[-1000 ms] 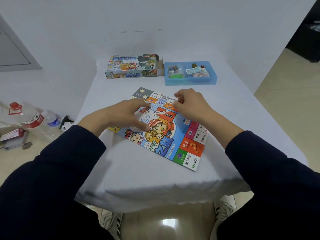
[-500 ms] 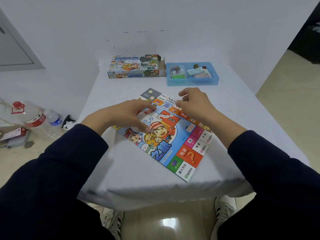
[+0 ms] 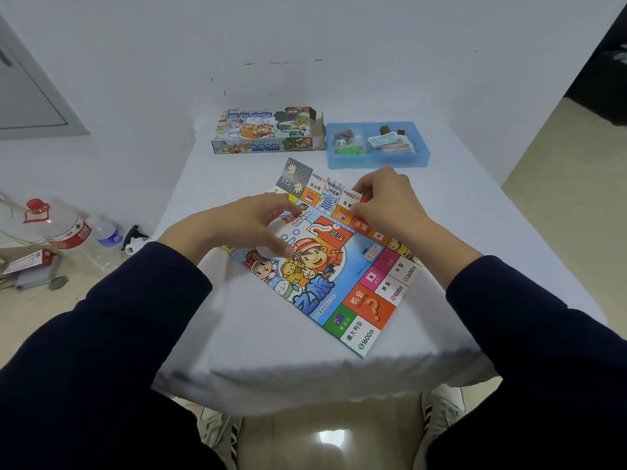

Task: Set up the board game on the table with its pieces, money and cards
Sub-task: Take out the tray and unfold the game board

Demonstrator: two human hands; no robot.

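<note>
- Game board (image 3: 325, 266) lies partly unfolded mid-tabletop (image 3: 237, 334), near its front edge.
- Left hand (image 3: 234, 225) presses it flat, grip released.
- Right hand (image 3: 386, 205) pinches the board's far fold.

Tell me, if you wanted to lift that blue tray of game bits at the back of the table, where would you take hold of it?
Probably by its two short end walls, one hand from each side. The blue tray is wide, shallow and open-topped, with loose pieces and a stack of money inside, so a level two-sided lift should keep them from sliding. Its left end sits close to the game box, leaving little finger room there.
</note>
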